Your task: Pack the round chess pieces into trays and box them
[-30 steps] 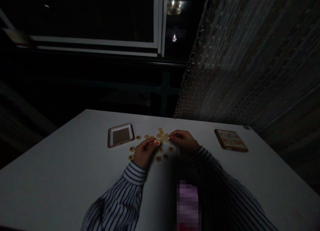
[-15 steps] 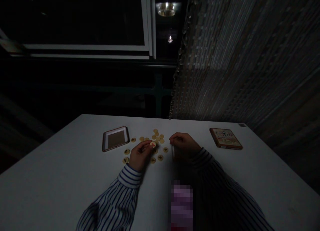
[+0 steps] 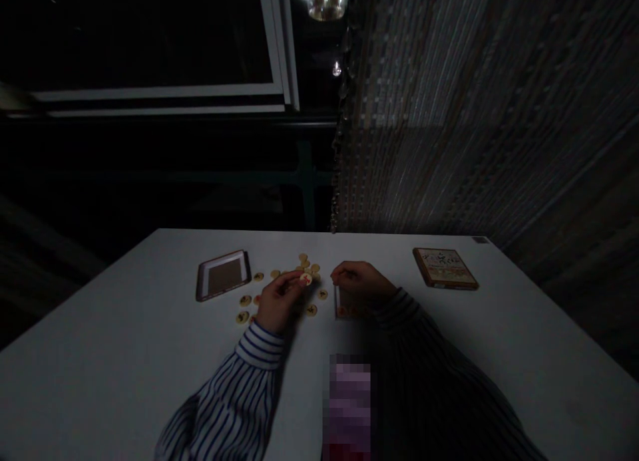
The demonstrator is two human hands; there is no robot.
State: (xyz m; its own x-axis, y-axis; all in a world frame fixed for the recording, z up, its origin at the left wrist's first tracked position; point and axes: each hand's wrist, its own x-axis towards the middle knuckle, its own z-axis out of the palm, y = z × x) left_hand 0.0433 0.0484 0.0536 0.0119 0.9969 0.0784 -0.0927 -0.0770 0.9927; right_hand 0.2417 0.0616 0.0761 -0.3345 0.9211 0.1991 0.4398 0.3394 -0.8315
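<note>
My left hand (image 3: 276, 305) pinches a round Chinese chess piece (image 3: 306, 279) between thumb and fingers, its red character facing up. To its right, my right hand (image 3: 364, 279) is closed with curled fingertips; whatever they may hold is hidden. It hovers over a shallow tray (image 3: 336, 303), partly covered by the hand and sleeve, where several reddish-marked pieces (image 3: 345, 311) lie along the near side. Loose pale pieces (image 3: 303, 257) cluster behind my left hand, some blank side up. Others with dark characters, such as one piece (image 3: 242, 317), lie scattered around it.
A brown-rimmed box half (image 3: 223, 278) lies at the left of the white table (image 3: 124, 354). At the right is a printed box lid (image 3: 445, 269). A bead-string curtain (image 3: 424, 148) hangs behind the table's far edge, beside a window frame (image 3: 279, 48).
The view has shifted slightly, moving table items leftward. My left hand has raised the piece a little, and my right hand has shifted so more of the tray beneath shows.
</note>
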